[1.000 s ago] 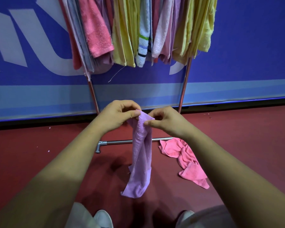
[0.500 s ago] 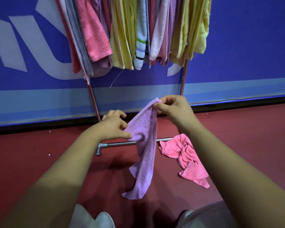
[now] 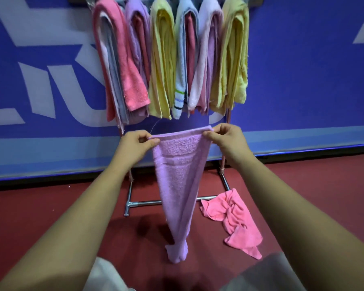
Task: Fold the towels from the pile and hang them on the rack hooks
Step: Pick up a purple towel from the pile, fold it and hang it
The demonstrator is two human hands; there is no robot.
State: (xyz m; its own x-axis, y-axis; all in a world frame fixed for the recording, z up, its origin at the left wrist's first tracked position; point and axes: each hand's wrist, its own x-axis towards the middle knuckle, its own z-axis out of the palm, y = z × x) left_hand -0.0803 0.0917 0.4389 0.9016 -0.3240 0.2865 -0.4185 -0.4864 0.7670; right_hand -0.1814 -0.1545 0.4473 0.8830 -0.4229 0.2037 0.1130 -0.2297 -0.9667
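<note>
Your left hand [image 3: 135, 143] pinches one top corner of the lilac terry towel [image 3: 177, 175] between thumb and fingers. Your right hand [image 3: 227, 139] pinches the other corner, so the top edge is stretched flat between them. The towel hangs in front of you, narrowing to a bunched tip low over the dark red floor [image 3: 51, 206]. Behind it stands the metal rack [image 3: 143, 203], its top loaded with folded pink, purple, yellow and blue towels [image 3: 162, 59]. A crumpled pink towel [image 3: 233, 219] lies on the floor at the rack's base, to your right.
</note>
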